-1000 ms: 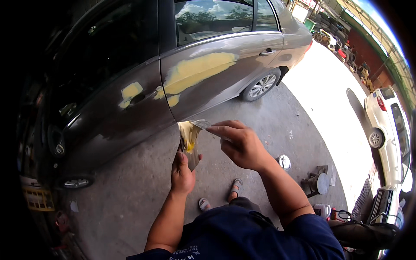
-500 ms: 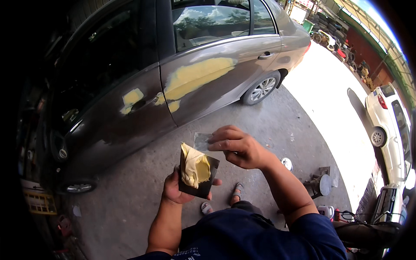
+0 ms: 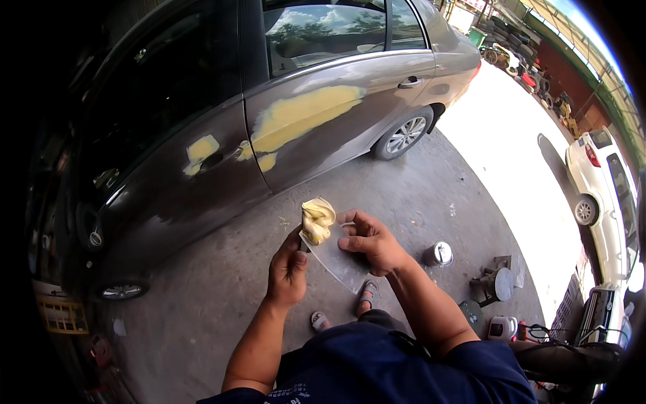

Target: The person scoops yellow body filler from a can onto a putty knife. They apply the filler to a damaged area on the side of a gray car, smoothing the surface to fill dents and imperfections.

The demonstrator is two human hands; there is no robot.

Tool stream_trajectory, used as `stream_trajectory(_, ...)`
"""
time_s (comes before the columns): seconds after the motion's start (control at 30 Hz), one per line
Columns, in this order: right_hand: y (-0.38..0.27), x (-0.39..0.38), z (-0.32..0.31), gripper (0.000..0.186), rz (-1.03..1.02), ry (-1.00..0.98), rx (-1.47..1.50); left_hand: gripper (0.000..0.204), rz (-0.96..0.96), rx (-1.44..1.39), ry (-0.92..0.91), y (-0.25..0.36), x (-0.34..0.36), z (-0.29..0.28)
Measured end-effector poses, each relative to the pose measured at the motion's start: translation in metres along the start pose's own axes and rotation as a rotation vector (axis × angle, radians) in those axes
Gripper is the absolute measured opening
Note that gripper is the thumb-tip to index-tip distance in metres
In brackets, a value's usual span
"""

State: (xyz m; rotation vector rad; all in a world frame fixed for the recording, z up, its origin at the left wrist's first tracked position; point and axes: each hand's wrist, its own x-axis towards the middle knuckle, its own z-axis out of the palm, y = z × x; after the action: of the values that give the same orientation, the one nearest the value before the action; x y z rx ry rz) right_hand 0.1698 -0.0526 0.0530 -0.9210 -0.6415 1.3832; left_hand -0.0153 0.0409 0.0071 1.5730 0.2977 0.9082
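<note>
My left hand is closed on a dark board, which is turned nearly edge-on and mostly hidden. My right hand pinches a clear, flat plastic spreader between thumb and fingers. A lump of pale yellow putty sits at the spreader's far left corner, against the board. Beyond my hands stands a grey-brown car. Its rear door bears a large yellow filler patch, and a smaller patch marks the front door near the handle.
On the concrete floor to the right stand a shiny can, a small round-topped stool and a white jug. A white car is parked at far right. A yellow crate lies at far left. My sandalled feet show below.
The board has turned from face-up to nearly edge-on. My right hand has come down and nearer my left, and the putty lump now gathers at the spreader's corner.
</note>
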Motion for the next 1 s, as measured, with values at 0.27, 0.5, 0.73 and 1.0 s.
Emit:
stream_trajectory(0.27, -0.048, -0.002, 0.004, 0.035, -0.577, -0.423, -0.399, 0.066, -0.517, -1.057, -0.247, 0.009, -0.012, -0.024)
stream_trajectory(0.5, -0.04, 0.008, -0.001, 0.039, -0.579, -0.347, -1.068, 0.072, -0.451, -1.311, -0.279, 0.006, -0.019, -0.014)
stream_trajectory(0.73, -0.006, 0.003, 0.043, 0.049, -0.677, -0.019, -1.291, 0.068, -0.286, -0.707, 0.221, 0.0, -0.006, 0.006)
stream_trajectory(1.0, -0.024, 0.003, 0.049, 0.047, -0.585, -0.033, -1.239, 0.061, -0.094, -0.289, 0.252, -0.012, -0.008, 0.012)
